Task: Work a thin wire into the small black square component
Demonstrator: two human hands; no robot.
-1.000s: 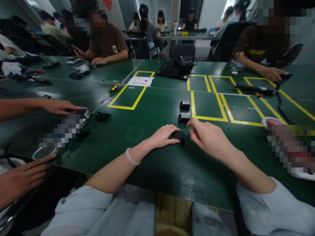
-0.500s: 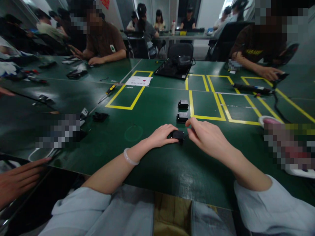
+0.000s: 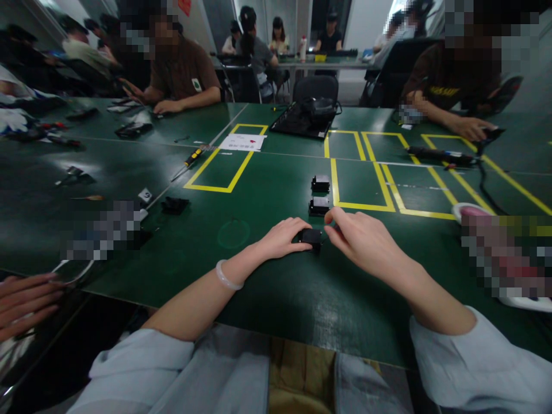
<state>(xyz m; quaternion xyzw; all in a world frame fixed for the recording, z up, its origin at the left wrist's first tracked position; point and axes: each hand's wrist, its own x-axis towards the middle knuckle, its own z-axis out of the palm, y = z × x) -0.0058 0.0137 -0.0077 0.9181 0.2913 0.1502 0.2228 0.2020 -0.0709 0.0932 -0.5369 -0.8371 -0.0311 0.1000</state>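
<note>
My left hand [image 3: 284, 237] is closed on a small black box-shaped part [image 3: 311, 236], which it holds low over the table with thumb and fingers around its left end. Close to the part's right end is my right hand [image 3: 362, 233], its thumb and index finger pinched together. A thin dark piece shows between those fingertips and the part, too small to name. Just beyond my hands, two similar black box-shaped parts stand in a row, a nearer one [image 3: 319, 205] and a farther one [image 3: 320, 183].
Yellow tape outlines [image 3: 364, 206] mark the green table [image 3: 267, 293]. A screwdriver [image 3: 190, 161] and a paper sheet [image 3: 242, 142] lie ahead to the left. On the right is a white-rimmed tray [image 3: 466, 210]. Another person's hand [image 3: 28, 305] is at the left edge; co-workers sit opposite.
My two hands and the black part have hardly moved. At the lower left, another person's hand has shifted left. A hand and dark rod at the far left edge have gone from view.
</note>
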